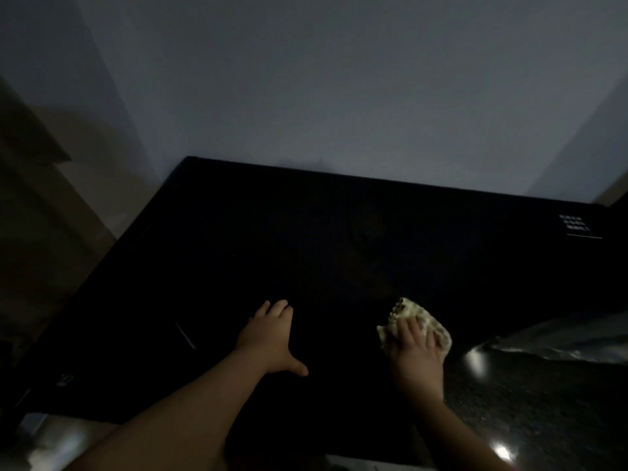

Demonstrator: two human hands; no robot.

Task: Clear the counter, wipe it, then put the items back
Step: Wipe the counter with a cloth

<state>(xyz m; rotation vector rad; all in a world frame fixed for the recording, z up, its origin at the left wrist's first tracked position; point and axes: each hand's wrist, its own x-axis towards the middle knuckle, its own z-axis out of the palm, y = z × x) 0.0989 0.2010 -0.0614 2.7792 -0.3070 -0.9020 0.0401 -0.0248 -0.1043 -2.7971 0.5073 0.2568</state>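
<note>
The scene is dim. A black glossy cooktop surface (306, 249) fills the middle of the head view. My left hand (272, 334) lies flat on it with straight fingers and the thumb spread to the right. My right hand (416, 351) presses a crumpled pale patterned cloth (407, 316) onto the black surface near its right side. The fingers lie straight over the cloth, which sticks out beyond the fingertips.
A speckled dark counter (543, 402) lies to the right of the cooktop, with a shiny metallic object (560, 341) at the right edge. A pale wall (339, 96) rises behind. White printed text (574, 223) marks the far right corner of the black surface.
</note>
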